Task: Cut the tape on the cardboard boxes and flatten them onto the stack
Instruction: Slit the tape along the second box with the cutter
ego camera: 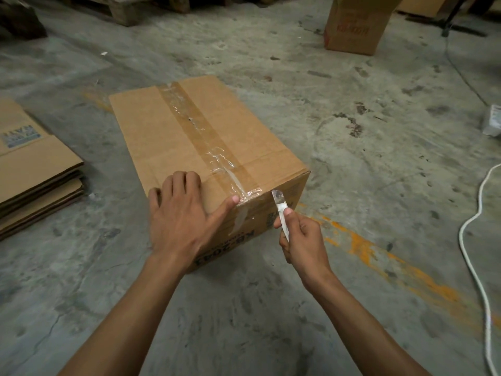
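A closed cardboard box (168,131) stands on the concrete floor in the middle of the view. A strip of clear tape (200,134) runs along its top seam and over the near edge. My left hand (181,213) rests flat on the box's near top corner, fingers spread, thumb touching the tape end. My right hand (301,240) grips a small white-handled knife (280,210), its blade tip up at the box's near top edge, just right of the tape. A stack of flattened boxes (35,169) lies at the left.
Another upright cardboard box (355,23) stands at the back right. A white cable (477,229) curves along the right side, near a white crumpled object (493,123). Wooden pallets (130,6) sit at the back. An orange painted line (379,256) crosses the floor.
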{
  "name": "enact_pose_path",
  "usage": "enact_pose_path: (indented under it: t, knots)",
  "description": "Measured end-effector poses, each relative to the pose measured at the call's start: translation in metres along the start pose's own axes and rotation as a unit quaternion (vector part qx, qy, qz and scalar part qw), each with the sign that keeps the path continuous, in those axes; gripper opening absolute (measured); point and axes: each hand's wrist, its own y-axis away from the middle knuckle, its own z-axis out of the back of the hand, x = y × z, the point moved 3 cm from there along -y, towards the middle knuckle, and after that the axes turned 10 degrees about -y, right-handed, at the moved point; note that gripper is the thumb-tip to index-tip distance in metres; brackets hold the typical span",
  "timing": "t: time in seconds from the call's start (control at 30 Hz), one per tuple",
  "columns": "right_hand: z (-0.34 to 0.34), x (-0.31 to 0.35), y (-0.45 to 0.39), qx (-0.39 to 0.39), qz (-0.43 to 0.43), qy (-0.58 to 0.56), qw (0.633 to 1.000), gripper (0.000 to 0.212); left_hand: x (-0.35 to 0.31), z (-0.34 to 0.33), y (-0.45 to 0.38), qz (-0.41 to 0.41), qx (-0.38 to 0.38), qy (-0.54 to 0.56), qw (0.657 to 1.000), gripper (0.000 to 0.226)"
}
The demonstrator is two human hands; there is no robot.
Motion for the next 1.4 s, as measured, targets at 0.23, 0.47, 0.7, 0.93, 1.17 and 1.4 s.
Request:
enact_pose_path:
  t: [0.23, 0.47, 0.7, 0.93, 1.17, 1.4]
  knots:
    - [-0.009, 0.014, -0.001, 0.026, -0.101, -0.041, 0.994, 0.04, -0.002, 0.0, 0.001, -0.009, 0.014, -0.01, 1.0, 0.069]
    - [-0.037, 0.034, -0.015, 0.068, -0.159, -0.009, 0.985, 0.037, -0.001, 0.001, 0.002, 0.003, 0.01, 0.015, 1.0, 0.049]
    - [-0.05, 0.03, -0.009, 0.081, -0.158, -0.014, 0.984, 0.039, 0.0, 0.001, 0.001, 0.014, -0.01, 0.055, 0.998, 0.045]
    - [-0.041, 0.028, 0.01, 0.157, -0.173, -0.013, 0.972, 0.038, 0.002, 0.001, -0.001, 0.03, 0.015, 0.072, 0.997, 0.057]
    - [-0.005, 0.068, -0.01, 0.182, -0.076, 0.154, 0.968, 0.042, 0.02, 0.003, -0.018, -0.012, 0.082, 0.086, 0.993, 0.055]
    - [-0.071, 0.079, -0.037, 0.143, 0.185, 0.282, 0.931, 0.043, 0.058, -0.015, -0.041, 0.051, 0.08, 0.191, 0.977, 0.061]
